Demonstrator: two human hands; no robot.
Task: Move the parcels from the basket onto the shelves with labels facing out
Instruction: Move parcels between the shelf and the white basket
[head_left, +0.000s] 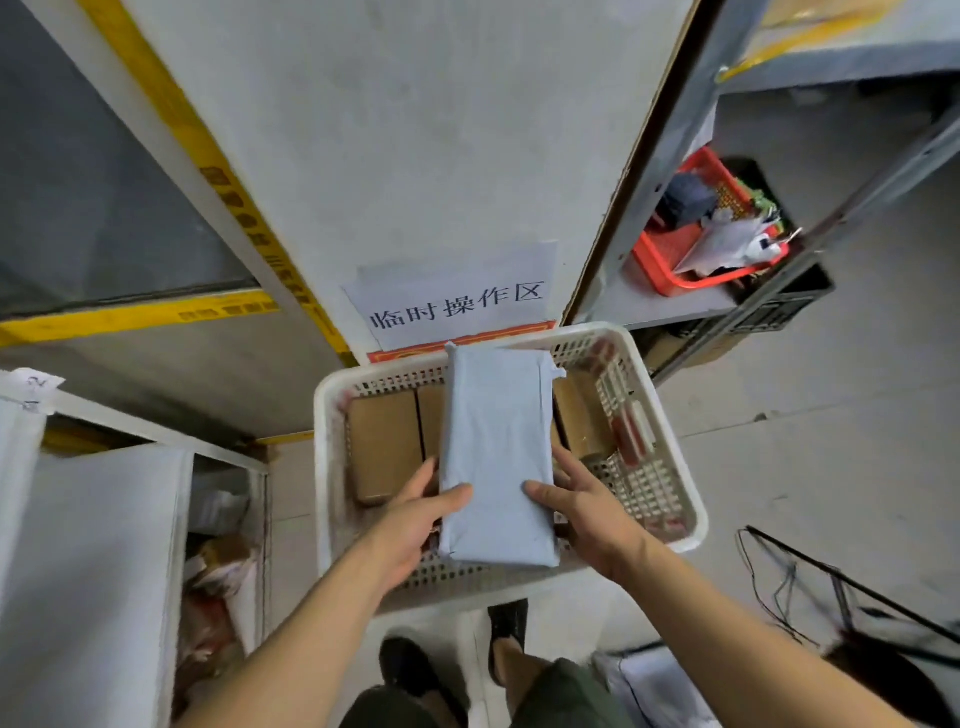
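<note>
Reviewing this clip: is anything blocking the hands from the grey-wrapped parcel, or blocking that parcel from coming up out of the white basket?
Nothing visible does. The left hand and right hand already grip the grey parcel at its near end. It lies on top of the brown boxes in the white basket, with nothing over it.

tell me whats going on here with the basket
A person is holding a grey wrapped parcel over a white basket, the left hand and right hand gripping its near end from either side. Brown boxes are in the basket. No label shows on the parcel's visible face, and it isn't on a shelf yet.
</note>
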